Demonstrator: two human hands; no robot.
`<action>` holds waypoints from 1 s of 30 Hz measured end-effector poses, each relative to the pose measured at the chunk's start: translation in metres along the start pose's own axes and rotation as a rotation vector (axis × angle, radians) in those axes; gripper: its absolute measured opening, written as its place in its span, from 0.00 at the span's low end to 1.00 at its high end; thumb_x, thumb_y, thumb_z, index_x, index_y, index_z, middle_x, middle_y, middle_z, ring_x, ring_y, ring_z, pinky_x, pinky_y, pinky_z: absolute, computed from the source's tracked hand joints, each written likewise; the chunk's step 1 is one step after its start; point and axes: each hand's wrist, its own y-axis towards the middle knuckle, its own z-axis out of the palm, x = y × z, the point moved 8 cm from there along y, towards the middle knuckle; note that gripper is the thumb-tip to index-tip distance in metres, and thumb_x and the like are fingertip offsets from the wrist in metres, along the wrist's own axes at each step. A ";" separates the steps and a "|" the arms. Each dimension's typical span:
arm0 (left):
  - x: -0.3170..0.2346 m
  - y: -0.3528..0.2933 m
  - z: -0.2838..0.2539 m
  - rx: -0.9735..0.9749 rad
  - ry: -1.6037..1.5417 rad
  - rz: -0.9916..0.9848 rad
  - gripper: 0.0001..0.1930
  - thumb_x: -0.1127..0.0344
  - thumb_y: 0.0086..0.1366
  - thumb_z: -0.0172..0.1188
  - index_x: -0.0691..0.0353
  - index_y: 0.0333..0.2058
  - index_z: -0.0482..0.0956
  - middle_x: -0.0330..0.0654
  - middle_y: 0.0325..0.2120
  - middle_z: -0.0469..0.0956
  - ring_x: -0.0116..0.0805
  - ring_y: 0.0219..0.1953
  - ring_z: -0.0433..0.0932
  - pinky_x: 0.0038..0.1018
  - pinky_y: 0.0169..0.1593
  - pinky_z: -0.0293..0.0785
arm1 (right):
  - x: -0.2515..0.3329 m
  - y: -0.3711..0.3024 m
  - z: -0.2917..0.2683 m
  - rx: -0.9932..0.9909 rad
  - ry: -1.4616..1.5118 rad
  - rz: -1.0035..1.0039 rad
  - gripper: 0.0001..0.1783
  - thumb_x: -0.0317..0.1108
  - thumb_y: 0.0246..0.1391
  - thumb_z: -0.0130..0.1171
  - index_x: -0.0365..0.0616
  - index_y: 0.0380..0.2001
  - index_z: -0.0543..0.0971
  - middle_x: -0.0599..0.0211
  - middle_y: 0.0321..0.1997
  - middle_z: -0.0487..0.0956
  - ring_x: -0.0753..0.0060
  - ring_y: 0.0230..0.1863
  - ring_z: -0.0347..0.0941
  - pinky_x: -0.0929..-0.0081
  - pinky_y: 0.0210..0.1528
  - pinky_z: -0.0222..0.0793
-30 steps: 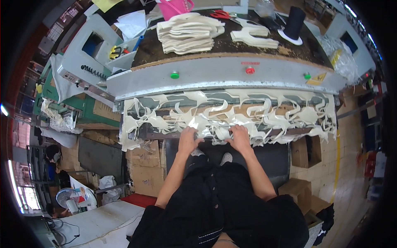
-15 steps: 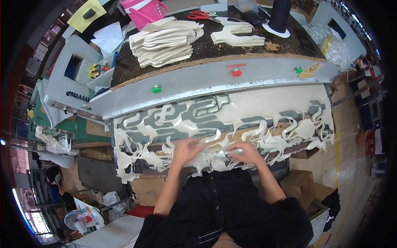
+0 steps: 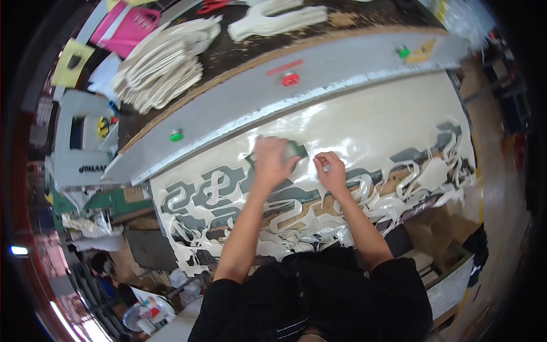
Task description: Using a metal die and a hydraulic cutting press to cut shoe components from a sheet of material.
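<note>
left hand [image 3: 274,162] lies over green shape [image 3: 301,150], perhaps steadying it; blurred, cannot tell grip. right hand [image 3: 331,172] curls beside it, over cream sheet [image 3: 387,111]; any pinch unclear.

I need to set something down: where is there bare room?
The smooth cream sheet between the grey beam and the right hand looks free. Crowded: tangled cream scraps along the near edge, stacked pieces beyond the beam.
</note>
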 end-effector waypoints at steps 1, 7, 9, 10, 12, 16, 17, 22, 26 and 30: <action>0.008 -0.005 -0.027 -0.047 -0.135 0.028 0.25 0.55 0.55 0.77 0.60 0.48 0.83 0.50 0.42 0.81 0.52 0.50 0.77 0.53 0.69 0.60 | 0.000 -0.001 -0.002 -0.007 0.004 -0.020 0.05 0.24 0.59 0.68 0.37 0.39 0.84 0.58 0.35 0.83 0.65 0.32 0.83 0.72 0.37 0.78; 0.028 -0.086 -0.145 -0.407 -0.363 -0.212 0.28 0.75 0.54 0.76 0.64 0.54 0.80 0.47 0.47 0.80 0.44 0.53 0.78 0.35 0.59 0.73 | 0.040 -0.011 0.003 0.038 0.086 -0.133 0.11 0.28 0.56 0.73 0.40 0.41 0.84 0.58 0.40 0.82 0.62 0.39 0.81 0.68 0.44 0.77; 0.009 -0.105 -0.167 -0.516 -0.336 -0.181 0.28 0.77 0.55 0.74 0.66 0.55 0.79 0.47 0.49 0.78 0.41 0.54 0.77 0.33 0.62 0.71 | 0.069 -0.025 0.013 0.087 0.100 -0.260 0.20 0.35 0.53 0.77 0.42 0.47 0.84 0.55 0.50 0.81 0.56 0.51 0.79 0.63 0.55 0.76; 0.001 -0.114 -0.172 -0.530 -0.359 -0.185 0.29 0.77 0.55 0.74 0.69 0.57 0.77 0.49 0.52 0.77 0.41 0.55 0.77 0.33 0.65 0.69 | 0.072 -0.031 0.023 0.181 0.115 -0.237 0.28 0.40 0.52 0.78 0.43 0.54 0.81 0.52 0.55 0.78 0.50 0.56 0.76 0.60 0.61 0.73; -0.007 -0.132 -0.177 -0.600 -0.396 -0.198 0.30 0.77 0.56 0.74 0.70 0.58 0.76 0.49 0.53 0.77 0.41 0.56 0.77 0.33 0.66 0.68 | 0.074 -0.029 0.037 0.211 0.150 -0.148 0.30 0.40 0.53 0.77 0.42 0.57 0.79 0.52 0.56 0.78 0.49 0.55 0.77 0.60 0.60 0.73; 0.001 -0.177 -0.179 -0.640 -0.490 -0.249 0.31 0.74 0.60 0.74 0.72 0.61 0.73 0.49 0.56 0.75 0.40 0.58 0.77 0.32 0.65 0.70 | 0.034 -0.014 0.055 0.081 0.033 0.067 0.31 0.41 0.61 0.70 0.36 0.61 0.73 0.45 0.58 0.76 0.48 0.55 0.77 0.56 0.59 0.74; 0.007 -0.187 -0.176 -0.628 -0.538 -0.291 0.30 0.73 0.61 0.74 0.72 0.61 0.73 0.49 0.56 0.75 0.39 0.58 0.77 0.31 0.64 0.71 | 0.030 -0.004 0.052 -0.015 -0.006 0.124 0.30 0.42 0.63 0.68 0.34 0.60 0.73 0.42 0.59 0.75 0.46 0.54 0.78 0.55 0.59 0.74; -0.007 -0.207 -0.165 -0.521 -0.472 -0.307 0.27 0.76 0.62 0.73 0.70 0.60 0.76 0.45 0.52 0.74 0.36 0.55 0.77 0.28 0.57 0.79 | -0.033 0.049 0.062 -0.007 -0.073 0.481 0.29 0.40 0.64 0.68 0.31 0.60 0.73 0.50 0.34 0.82 0.54 0.33 0.82 0.60 0.41 0.79; -0.007 -0.224 -0.150 -0.545 -0.546 -0.386 0.28 0.74 0.61 0.74 0.70 0.59 0.76 0.46 0.53 0.75 0.38 0.56 0.78 0.30 0.61 0.76 | 0.014 0.065 0.066 0.044 -0.190 0.324 0.18 0.30 0.62 0.68 0.38 0.52 0.78 0.45 0.35 0.84 0.47 0.36 0.84 0.61 0.44 0.79; -0.016 -0.237 -0.155 -0.555 -0.471 -0.354 0.31 0.71 0.59 0.77 0.73 0.59 0.76 0.52 0.56 0.76 0.45 0.60 0.77 0.35 0.66 0.71 | 0.075 0.026 0.019 -0.301 0.128 -0.233 0.15 0.22 0.60 0.69 0.42 0.49 0.80 0.56 0.33 0.86 0.62 0.34 0.87 0.72 0.40 0.80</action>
